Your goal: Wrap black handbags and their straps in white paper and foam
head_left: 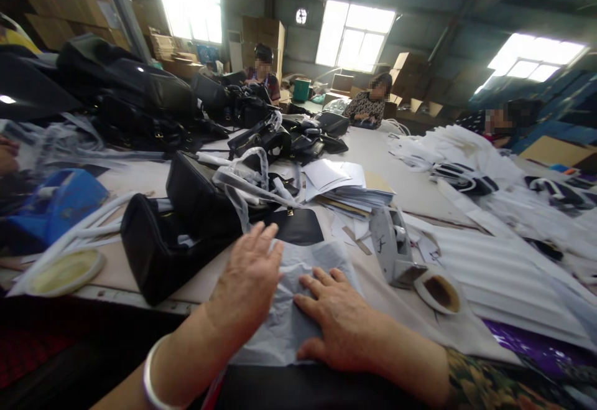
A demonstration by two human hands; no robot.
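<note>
A thin white sheet of paper (pixel 280 329) lies at the table's front edge, over something dark that shows below it and at its far end. My right hand (pixel 340 323) rests flat on this sheet with fingers spread. At the sheet's left side, my left hand (pixel 249 279) has its fingers stretched out and holds nothing I can see; its palm side is hidden. Just beyond the fingers is a black flap with a small gold clasp (pixel 296 226). Black bags (pixel 153 254) stand to the left, with a clear-wrapped strap (pixel 252 189) trailing across.
A stack of papers (pixel 345 183) sits behind the hands. To the right are a grey tape dispenser (pixel 394 248), a tape roll (pixel 438 292) and white foam sheets (pixel 504 279). A blue dispenser (pixel 60 205) stands left. More black bags (pixel 140 93) pile behind; several people work farther off.
</note>
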